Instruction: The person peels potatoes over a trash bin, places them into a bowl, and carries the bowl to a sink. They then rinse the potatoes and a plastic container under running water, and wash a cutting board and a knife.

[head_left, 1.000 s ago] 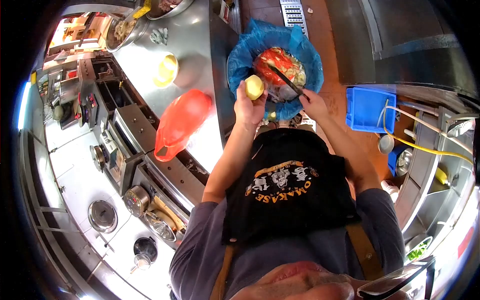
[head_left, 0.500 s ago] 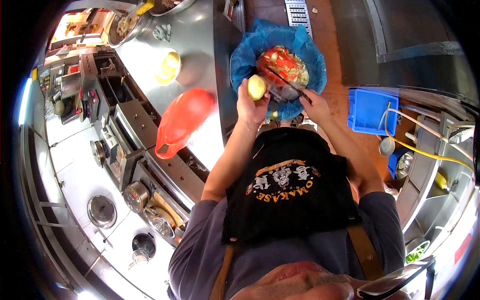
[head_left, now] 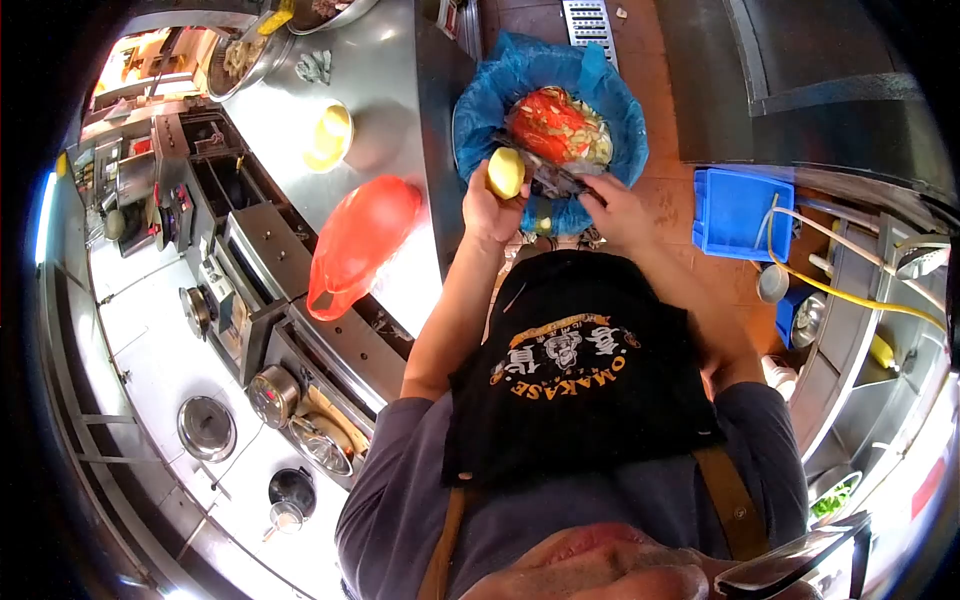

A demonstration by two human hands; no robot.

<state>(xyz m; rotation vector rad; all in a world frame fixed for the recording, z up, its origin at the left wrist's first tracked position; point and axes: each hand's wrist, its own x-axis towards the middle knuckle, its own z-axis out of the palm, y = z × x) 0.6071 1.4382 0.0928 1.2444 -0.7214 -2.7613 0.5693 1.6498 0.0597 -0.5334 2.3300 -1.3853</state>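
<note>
while i am watching from afar, the left hand [head_left: 488, 214] is holding a pale yellow, rounded vegetable [head_left: 505, 173] in a snug grip over the near left side of a blue-lined bin [head_left: 627, 110]. i am gripping a dark, blurred blade-like tool [head_left: 562, 178] in the right hand [head_left: 613, 208], not managing to see whether it is touching the vegetable. a red bag [head_left: 368, 238] is lying on the steel counter [head_left: 388, 65].

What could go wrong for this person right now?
The knife in the right hand is close to the left hand, so a slip might nick a finger. The peeled potato, perhaps slippery, might drop into the blue plastic liner below and land among the scraps.
</note>
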